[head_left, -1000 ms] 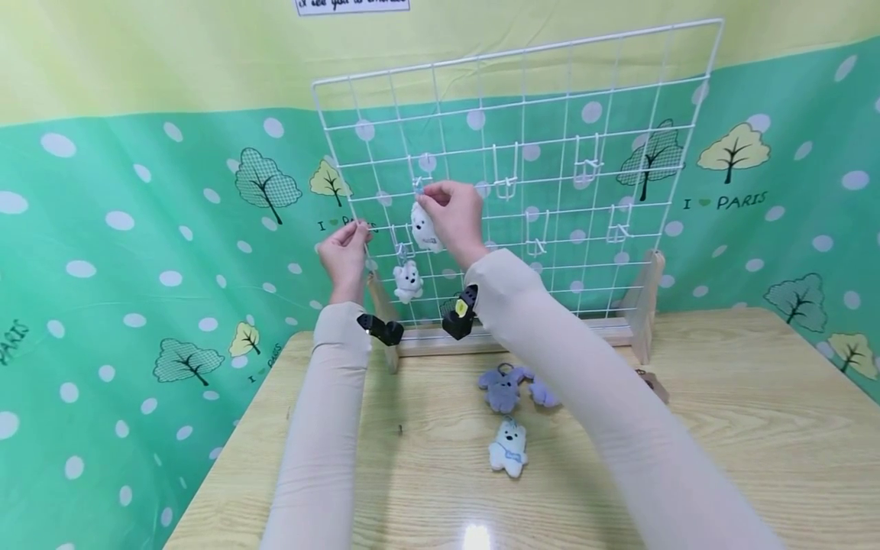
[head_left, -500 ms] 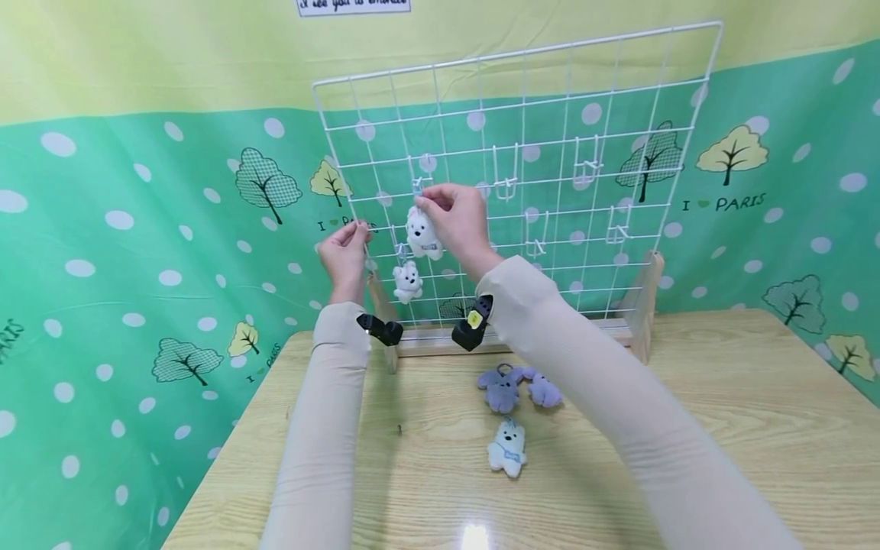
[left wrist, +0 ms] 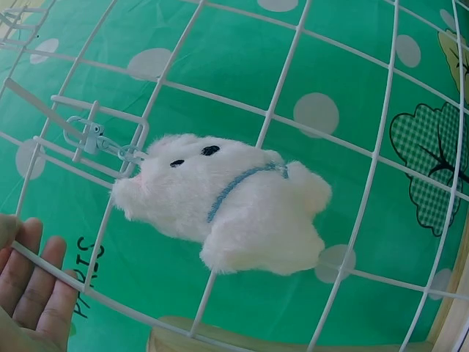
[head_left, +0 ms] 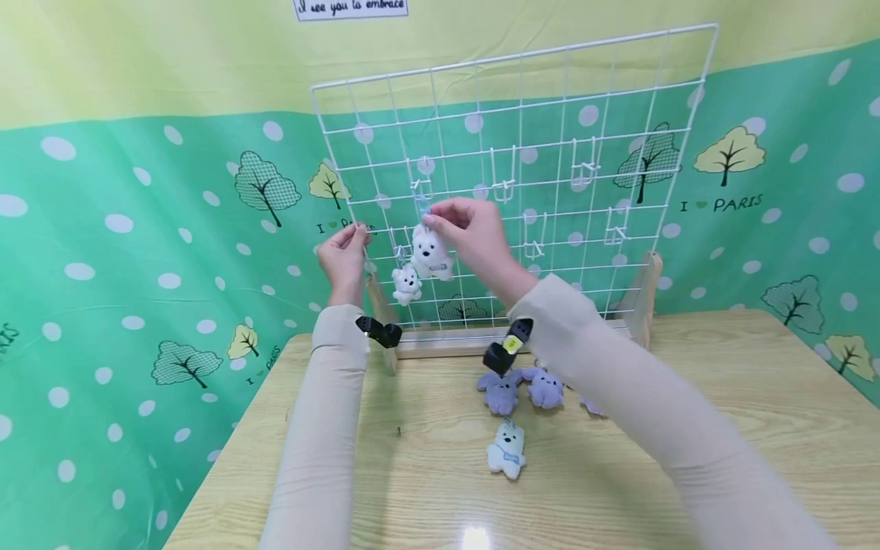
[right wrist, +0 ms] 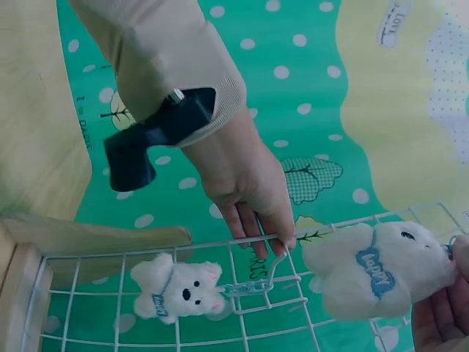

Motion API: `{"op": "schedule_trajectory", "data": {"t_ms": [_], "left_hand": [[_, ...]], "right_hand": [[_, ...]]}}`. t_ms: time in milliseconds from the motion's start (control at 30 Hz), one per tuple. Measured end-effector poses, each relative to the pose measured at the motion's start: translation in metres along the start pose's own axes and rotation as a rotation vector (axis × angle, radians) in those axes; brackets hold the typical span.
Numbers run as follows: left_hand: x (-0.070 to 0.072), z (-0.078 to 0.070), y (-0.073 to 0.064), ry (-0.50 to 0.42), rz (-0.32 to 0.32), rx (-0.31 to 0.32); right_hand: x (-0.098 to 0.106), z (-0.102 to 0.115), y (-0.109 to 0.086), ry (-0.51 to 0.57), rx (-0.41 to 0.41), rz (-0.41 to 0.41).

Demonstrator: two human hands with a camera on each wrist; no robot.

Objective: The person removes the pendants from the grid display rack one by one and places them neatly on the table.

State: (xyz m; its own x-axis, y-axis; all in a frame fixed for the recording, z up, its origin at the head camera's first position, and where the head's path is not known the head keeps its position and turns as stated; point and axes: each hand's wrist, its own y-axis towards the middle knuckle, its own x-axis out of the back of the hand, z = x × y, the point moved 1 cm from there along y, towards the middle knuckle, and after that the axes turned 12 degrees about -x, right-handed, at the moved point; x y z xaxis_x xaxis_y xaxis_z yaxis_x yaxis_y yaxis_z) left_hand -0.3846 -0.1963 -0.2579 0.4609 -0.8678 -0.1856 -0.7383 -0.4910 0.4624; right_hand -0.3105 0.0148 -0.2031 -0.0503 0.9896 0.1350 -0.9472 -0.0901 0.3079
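Note:
My left hand pinches the left edge of a white wire grid rack. My right hand pinches the top of a white plush bear keychain, just under an upper hook. Its pale blue clasp reaches up to that hook; whether it is hooked on, I cannot tell. The bear faces me, with a blue lettered band visible in the right wrist view. Below and left of it, a second white bear keychain hangs by its clasp from a lower hook.
Other white hooks are on the rack, to the right. On the wooden table lie a white bear keychain and purple plush keychains, one partly behind my right sleeve. Wooden feet support the rack.
My right hand has moved slightly down and right. The bear in it has turned to face me and now shows fully. My left hand has stayed on the rack's edge.

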Motion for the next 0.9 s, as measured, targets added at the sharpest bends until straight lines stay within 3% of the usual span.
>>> {"op": "schedule_trajectory", "data": {"t_ms": [167, 467, 700, 900], "left_hand": [[-0.001, 0.001, -0.001, -0.008, 0.002, 0.000], [0.000, 0.002, 0.001, -0.002, -0.005, 0.019], [0.000, 0.001, 0.000, -0.005, -0.010, 0.027], [-0.001, 0.000, 0.000, 0.002, -0.010, 0.029]], "right_hand": [[0.017, -0.012, -0.022, -0.001, -0.048, 0.047], [0.047, -0.038, -0.056, -0.100, -0.045, 0.103], [0.076, -0.065, -0.083, -0.165, -0.159, 0.119], [0.098, -0.093, -0.103, -0.193, -0.200, 0.111]]}}
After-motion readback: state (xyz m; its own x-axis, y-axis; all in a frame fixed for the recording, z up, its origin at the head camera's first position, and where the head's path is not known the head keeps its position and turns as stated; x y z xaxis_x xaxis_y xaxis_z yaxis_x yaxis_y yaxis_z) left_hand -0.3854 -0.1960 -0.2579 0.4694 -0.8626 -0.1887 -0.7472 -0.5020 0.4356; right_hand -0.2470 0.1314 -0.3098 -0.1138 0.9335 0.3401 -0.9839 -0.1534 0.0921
